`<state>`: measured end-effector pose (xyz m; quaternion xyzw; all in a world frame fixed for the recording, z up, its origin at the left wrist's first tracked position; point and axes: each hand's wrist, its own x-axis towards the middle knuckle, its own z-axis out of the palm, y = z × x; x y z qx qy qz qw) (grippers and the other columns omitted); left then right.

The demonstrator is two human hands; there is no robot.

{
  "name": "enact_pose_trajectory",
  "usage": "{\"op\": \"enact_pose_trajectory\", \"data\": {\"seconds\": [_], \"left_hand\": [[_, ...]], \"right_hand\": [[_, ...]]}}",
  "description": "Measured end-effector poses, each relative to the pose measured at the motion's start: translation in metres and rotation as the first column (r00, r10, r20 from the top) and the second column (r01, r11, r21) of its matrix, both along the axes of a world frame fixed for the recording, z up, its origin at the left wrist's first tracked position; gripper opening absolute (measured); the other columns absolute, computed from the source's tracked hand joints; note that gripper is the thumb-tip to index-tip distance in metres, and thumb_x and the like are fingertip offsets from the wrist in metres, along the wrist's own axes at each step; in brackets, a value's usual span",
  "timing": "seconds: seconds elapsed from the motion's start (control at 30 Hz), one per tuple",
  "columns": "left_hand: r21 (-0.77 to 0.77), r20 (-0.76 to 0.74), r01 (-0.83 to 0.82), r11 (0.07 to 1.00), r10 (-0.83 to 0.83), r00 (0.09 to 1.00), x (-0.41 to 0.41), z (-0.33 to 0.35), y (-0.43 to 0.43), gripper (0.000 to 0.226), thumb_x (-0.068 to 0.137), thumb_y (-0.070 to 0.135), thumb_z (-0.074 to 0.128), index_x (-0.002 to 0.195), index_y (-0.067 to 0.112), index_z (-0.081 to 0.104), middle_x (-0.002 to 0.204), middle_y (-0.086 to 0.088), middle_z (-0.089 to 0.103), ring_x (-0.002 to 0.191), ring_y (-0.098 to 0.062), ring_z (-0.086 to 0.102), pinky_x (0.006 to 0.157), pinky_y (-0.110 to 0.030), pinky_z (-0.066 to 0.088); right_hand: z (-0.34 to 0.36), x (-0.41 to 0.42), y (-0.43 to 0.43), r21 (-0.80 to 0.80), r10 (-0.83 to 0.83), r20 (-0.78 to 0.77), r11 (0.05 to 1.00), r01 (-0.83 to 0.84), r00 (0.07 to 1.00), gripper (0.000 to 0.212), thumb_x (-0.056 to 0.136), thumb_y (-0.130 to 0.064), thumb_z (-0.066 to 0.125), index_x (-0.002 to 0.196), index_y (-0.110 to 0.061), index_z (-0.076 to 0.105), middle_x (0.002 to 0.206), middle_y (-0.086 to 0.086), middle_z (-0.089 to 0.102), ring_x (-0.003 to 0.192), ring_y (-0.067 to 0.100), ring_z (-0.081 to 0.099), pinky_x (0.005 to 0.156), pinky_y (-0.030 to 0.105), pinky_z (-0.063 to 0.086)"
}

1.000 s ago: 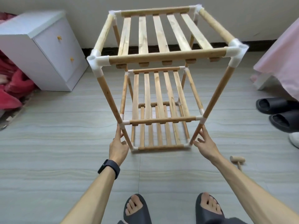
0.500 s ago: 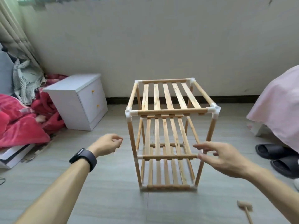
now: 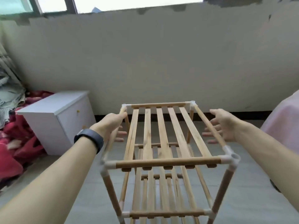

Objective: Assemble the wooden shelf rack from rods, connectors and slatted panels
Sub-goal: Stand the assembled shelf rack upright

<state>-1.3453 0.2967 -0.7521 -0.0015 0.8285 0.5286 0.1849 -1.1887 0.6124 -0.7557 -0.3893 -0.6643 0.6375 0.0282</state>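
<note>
The wooden shelf rack stands upright on the floor, with three slatted panels joined by rods and white corner connectors. My left hand holds the top left rod, thumb on top and fingers passing underneath. On the other side, my right hand is at the top right rod with its fingers spread. Those fingertips reach under the rod without closing on it. The lowest panel is partly cut off by the frame's bottom edge.
A white bedside cabinet stands left of the rack against the wall. Red and grey bedding lies at the far left. A pink cover hangs at the right edge, with a dark slipper below it.
Both hands rose from the rack's lower legs to its top side rods. The view lifted and moved closer, so the top panel now fills the middle; the mallet on the floor is out of view.
</note>
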Motion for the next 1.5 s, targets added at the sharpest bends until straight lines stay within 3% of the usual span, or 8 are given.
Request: {"op": "enact_pose_trajectory", "data": {"seconds": [0.1, 0.3, 0.53, 0.87, 1.1, 1.23, 1.33, 1.5], "left_hand": [[0.002, 0.151, -0.056, 0.998, 0.055, 0.987, -0.039, 0.013, 0.019, 0.052, 0.089, 0.058, 0.064, 0.105, 0.009, 0.056, 0.106, -0.014, 0.065, 0.085, -0.027, 0.071, 0.076, -0.047, 0.061], [-0.039, 0.241, 0.003, 0.999, 0.006, 0.970, -0.052, 0.101, 0.074, 0.070, 0.082, 0.071, 0.065, 0.113, 0.008, 0.059, 0.099, -0.012, 0.065, 0.075, -0.025, 0.066, 0.065, -0.041, 0.060], [0.016, 0.204, 0.120, 0.993, -0.121, 0.972, -0.030, 0.322, 0.167, 0.066, 0.091, 0.068, 0.053, 0.122, 0.010, 0.058, 0.107, -0.011, 0.066, 0.088, -0.027, 0.069, 0.084, -0.050, 0.058], [0.115, -0.008, 0.524, 0.844, -0.527, 0.850, 0.085, 0.620, 0.355, 0.058, 0.087, 0.070, 0.060, 0.109, 0.016, 0.062, 0.101, -0.011, 0.066, 0.085, -0.026, 0.068, 0.075, -0.046, 0.060], [0.257, -0.117, 0.788, 0.559, -0.792, 0.600, 0.271, 0.744, 0.472, 0.052, 0.089, 0.062, 0.061, 0.107, 0.014, 0.061, 0.099, -0.010, 0.064, 0.079, -0.023, 0.064, 0.074, -0.039, 0.056], [0.335, -0.148, 0.872, 0.357, -0.894, 0.423, 0.416, 0.785, 0.510, 0.043, 0.089, 0.056, 0.060, 0.094, 0.013, 0.063, 0.073, -0.007, 0.064, 0.061, -0.019, 0.060, 0.058, -0.031, 0.054], [0.364, -0.193, 0.913, 0.181, -0.945, 0.264, 0.537, 0.798, 0.524, 0.047, 0.087, 0.062, 0.058, 0.086, 0.015, 0.063, 0.068, -0.005, 0.061, 0.057, -0.019, 0.054, 0.059, -0.031, 0.048], [0.393, -0.259, 0.919, -0.037, -0.963, 0.072, 0.742, 0.800, 0.525, 0.061, 0.087, 0.075, 0.046, 0.099, 0.017, 0.062, 0.077, -0.006, 0.054, 0.054, -0.016, 0.051, 0.051, -0.026, 0.045]], "right_hand": [[0.012, -0.029, 0.026, -0.104, 0.009, 0.030, 0.995, -0.006, 1.000, 0.070, 0.100, -0.061, 0.035, 0.129, 0.001, 0.051, 0.113, 0.020, 0.071, 0.087, 0.031, 0.073, 0.064, 0.044, 0.060], [0.090, -0.022, 0.059, -0.135, -0.062, 0.127, 0.988, 0.079, 0.990, 0.059, 0.100, -0.059, 0.037, 0.111, -0.005, 0.058, 0.113, 0.019, 0.070, 0.090, 0.031, 0.069, 0.081, 0.048, 0.057], [0.300, 0.046, 0.118, -0.164, -0.257, 0.073, 0.950, 0.266, 0.964, 0.048, 0.101, -0.054, 0.041, 0.106, -0.009, 0.059, 0.114, 0.017, 0.069, 0.091, 0.031, 0.068, 0.079, 0.048, 0.054], [0.600, 0.252, 0.189, -0.041, -0.597, -0.116, 0.801, 0.597, 0.794, 0.051, 0.101, -0.053, 0.042, 0.106, -0.007, 0.063, 0.113, 0.017, 0.070, 0.090, 0.030, 0.068, 0.075, 0.045, 0.058], [0.712, 0.461, 0.177, 0.000, -0.838, -0.283, 0.486, 0.874, 0.466, 0.041, 0.097, -0.051, 0.048, 0.085, -0.013, 0.058, 0.072, 0.010, 0.055, 0.055, 0.023, 0.051, 0.054, 0.029, 0.042], [0.742, 0.585, 0.141, -0.027, -0.902, -0.389, 0.216, 0.976, 0.189, 0.048, 0.096, -0.054, 0.047, 0.064, -0.019, 0.053, 0.050, 0.002, 0.044, 0.047, 0.018, 0.034, 0.046, 0.022, 0.026], [0.756, 0.682, 0.102, -0.006, -0.899, -0.433, -0.078, 0.997, -0.072, 0.044, 0.096, -0.054, 0.049, 0.065, -0.023, 0.053, 0.055, 0.000, 0.045, 0.048, 0.016, 0.035, 0.048, 0.024, 0.024], [0.758, 0.846, 0.024, -0.020, -0.825, -0.439, -0.386, 0.922, -0.355, 0.049, 0.092, -0.066, 0.049, 0.090, -0.019, 0.064, 0.074, 0.002, 0.056, 0.055, 0.012, 0.042, 0.050, 0.026, 0.032]]}}
